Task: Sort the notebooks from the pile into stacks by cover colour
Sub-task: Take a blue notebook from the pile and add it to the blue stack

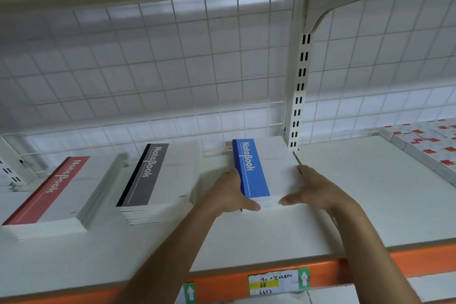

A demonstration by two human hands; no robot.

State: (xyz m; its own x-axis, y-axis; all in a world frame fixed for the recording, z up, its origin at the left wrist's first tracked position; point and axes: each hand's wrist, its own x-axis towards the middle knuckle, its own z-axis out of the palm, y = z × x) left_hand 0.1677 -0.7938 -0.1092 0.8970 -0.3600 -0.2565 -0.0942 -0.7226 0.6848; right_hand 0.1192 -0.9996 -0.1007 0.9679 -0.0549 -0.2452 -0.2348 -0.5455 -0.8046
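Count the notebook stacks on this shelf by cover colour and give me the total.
Red stack: 1
Grey stack: 1
Blue stack: 1, with the left hand and right hand pressed against its sides
Total: 3 stacks

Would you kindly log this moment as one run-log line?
left hand: presses blue stack left side | right hand: presses its right side | red stack, grey stack: untouched on shelf
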